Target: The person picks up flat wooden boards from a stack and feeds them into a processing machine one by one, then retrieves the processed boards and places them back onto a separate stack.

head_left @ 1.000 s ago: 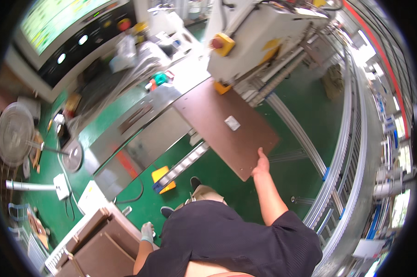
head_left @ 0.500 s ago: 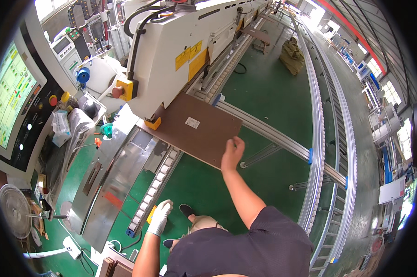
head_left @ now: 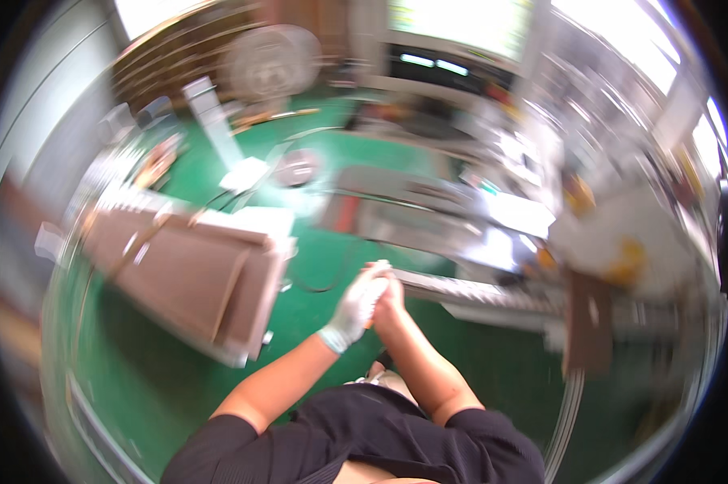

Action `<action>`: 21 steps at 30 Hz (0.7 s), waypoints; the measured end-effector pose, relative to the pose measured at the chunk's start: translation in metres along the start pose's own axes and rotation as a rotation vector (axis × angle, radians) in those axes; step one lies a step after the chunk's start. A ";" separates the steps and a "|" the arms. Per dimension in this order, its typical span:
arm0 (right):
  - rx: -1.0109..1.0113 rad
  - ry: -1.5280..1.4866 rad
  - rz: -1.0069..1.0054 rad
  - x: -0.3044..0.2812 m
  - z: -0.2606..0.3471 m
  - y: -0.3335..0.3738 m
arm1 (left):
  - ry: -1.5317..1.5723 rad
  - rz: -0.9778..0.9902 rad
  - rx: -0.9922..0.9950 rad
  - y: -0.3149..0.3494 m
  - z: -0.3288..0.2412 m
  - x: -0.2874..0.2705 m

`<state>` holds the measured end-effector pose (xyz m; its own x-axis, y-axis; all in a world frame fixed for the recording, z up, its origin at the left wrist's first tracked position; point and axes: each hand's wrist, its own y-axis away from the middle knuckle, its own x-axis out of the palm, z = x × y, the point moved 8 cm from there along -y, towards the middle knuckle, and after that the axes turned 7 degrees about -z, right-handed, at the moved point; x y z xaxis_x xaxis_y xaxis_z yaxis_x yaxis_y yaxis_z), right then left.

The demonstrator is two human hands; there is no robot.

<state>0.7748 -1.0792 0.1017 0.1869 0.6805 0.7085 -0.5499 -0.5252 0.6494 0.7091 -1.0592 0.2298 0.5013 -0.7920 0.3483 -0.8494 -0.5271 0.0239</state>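
Note:
My left hand (head_left: 353, 310), in a white glove, and my bare right hand (head_left: 390, 303) are pressed against each other in front of my body. Their fingers overlap and are blurred, so whether anything sits between them cannot be made out. They are beside the near end of a roller rail (head_left: 477, 290). To the right, the brown panel (head_left: 587, 327) lies at the white machine (head_left: 630, 234), away from both hands.
On the left stands a stack of brown panels (head_left: 166, 270) with a strap-like strip across it. Ahead are a metal machine table (head_left: 412, 226), a clear round fan (head_left: 271, 60) and a control screen (head_left: 461, 24). A cable lies on the green floor (head_left: 316, 262).
My view has swung left, bringing the panel stack into sight. My right hand has left the brown panel and met my gloved left hand.

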 end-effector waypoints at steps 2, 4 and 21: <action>-0.064 0.272 0.184 0.037 -0.060 -0.026 | -0.406 -0.118 0.321 0.021 -0.033 -0.060; 0.036 0.490 0.261 0.078 -0.147 -0.043 | -0.473 -0.266 0.350 0.055 -0.057 -0.115; 0.504 1.284 0.837 0.032 -0.527 0.189 | 0.902 -0.917 1.260 0.611 -0.155 -0.340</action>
<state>0.2480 -0.8871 0.1016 -0.9263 -0.0480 0.3738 0.2162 -0.8801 0.4228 -0.0056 -1.0643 0.2710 0.0906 0.0231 0.9956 0.4568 -0.8893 -0.0209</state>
